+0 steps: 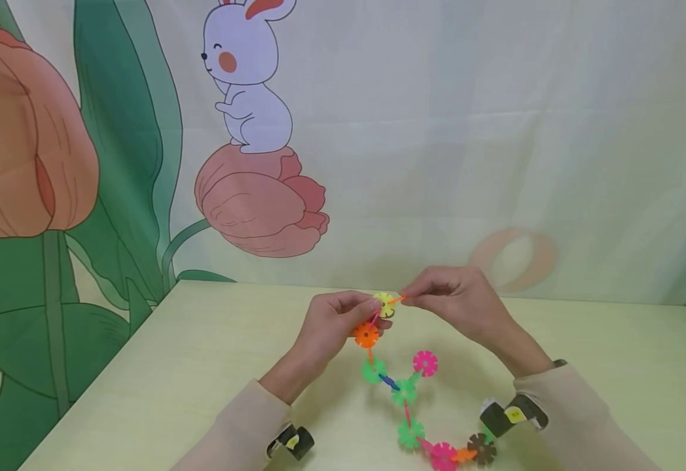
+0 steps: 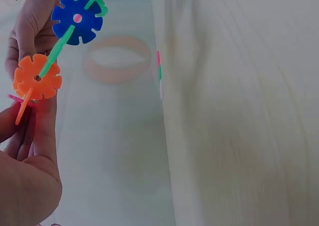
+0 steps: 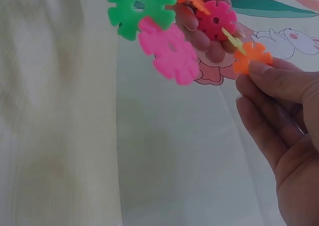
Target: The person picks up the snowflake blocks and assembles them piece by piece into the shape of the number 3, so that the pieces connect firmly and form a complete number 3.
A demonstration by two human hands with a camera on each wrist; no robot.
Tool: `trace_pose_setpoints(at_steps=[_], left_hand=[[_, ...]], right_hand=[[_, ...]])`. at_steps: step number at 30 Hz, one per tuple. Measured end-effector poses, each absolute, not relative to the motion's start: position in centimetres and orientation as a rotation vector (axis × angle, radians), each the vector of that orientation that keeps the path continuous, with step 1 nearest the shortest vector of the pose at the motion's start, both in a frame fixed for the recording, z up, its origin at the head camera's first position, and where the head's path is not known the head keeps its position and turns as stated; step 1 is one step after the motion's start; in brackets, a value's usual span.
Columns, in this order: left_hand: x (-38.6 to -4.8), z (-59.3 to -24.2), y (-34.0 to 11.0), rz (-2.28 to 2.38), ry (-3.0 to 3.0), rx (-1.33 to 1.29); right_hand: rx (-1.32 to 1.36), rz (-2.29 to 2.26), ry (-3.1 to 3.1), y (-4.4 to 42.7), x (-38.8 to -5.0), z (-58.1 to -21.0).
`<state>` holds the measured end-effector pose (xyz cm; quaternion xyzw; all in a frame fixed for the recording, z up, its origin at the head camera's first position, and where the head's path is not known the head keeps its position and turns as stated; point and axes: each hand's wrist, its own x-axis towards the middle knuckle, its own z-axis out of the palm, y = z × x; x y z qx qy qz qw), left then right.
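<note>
A chain of interlocking plastic snowflake discs hangs from both raised hands. My left hand (image 1: pixel 332 327) pinches it near a yellow disc (image 1: pixel 385 304) at the upper end. Between thumb and fingers, my right hand (image 1: pixel 467 304) pinches an orange disc (image 3: pixel 251 58), which is joined to the yellow disc, seen edge-on in the right wrist view. Below the left fingers, another orange disc (image 1: pixel 366 335) leads to green discs (image 1: pixel 404 392) and a blue disc (image 2: pixel 77 19). A pink disc (image 1: pixel 425 363) branches off to the side. The chain runs on to a brown disc (image 1: pixel 482 449) by the right sleeve.
A pale yellow-green table (image 1: pixel 213 347) lies under the hands. Behind it hangs a cloth backdrop (image 1: pixel 408 163) printed with tulips and a rabbit. Black wrist cameras are strapped over the left sleeve (image 1: pixel 237 418) and right sleeve (image 1: pixel 578 412).
</note>
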<state>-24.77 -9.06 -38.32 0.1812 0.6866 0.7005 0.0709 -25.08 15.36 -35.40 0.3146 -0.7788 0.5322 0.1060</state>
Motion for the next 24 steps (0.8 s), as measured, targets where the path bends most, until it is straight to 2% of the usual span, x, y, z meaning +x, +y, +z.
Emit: trace_pose_setpoints(at_steps=[10,24], left_hand=[[-24.82,-37.9,-9.03,2.069,2.063,0.574],[-24.83,-38.24,-8.91,2.057,2.07,0.562]], right_hand=[[0.999,1.337,-2.268,15.39,-25.26,-35.12],[0.997,1.305,-2.292,14.79,-24.99,-35.25]])
